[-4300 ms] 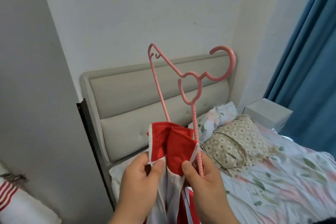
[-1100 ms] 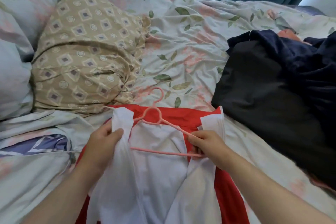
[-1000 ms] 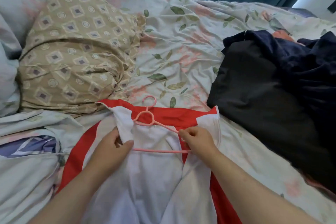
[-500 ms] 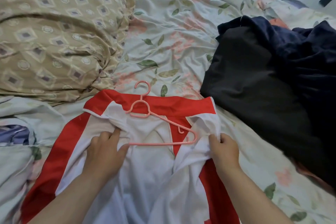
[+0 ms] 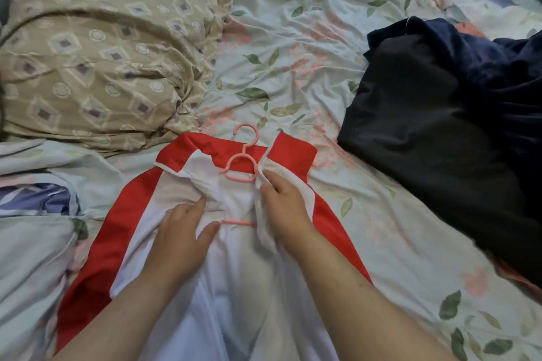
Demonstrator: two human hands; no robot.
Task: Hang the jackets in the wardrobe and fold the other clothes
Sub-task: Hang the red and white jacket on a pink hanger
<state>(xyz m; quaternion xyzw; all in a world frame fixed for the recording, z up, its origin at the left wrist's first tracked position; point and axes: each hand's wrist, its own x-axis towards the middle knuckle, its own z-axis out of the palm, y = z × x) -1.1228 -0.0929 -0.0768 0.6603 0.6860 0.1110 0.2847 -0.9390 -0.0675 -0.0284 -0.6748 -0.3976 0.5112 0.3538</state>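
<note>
A red and white jacket (image 5: 132,223) lies face up on the bed with a pink plastic hanger (image 5: 245,152) inside it. The hanger's hook pokes out past the red collar, and its lower bar shows between my hands. My left hand (image 5: 183,231) lies flat on the white left front panel, fingers spread. My right hand (image 5: 283,202) holds the right front panel, drawn over the hanger's right arm, with its fingertips at the collar.
A beige patterned pillow (image 5: 96,44) lies beyond the jacket at the left. A heap of black and dark blue clothes (image 5: 434,114) covers the right side of the bed. The floral bedsheet (image 5: 293,47) runs between them. Blue curtains hang at the top right.
Both front panels have been pulled inward over the hanger's arms, so most of it is now covered. My right hand moved up to the collar. The camera tilted down.
</note>
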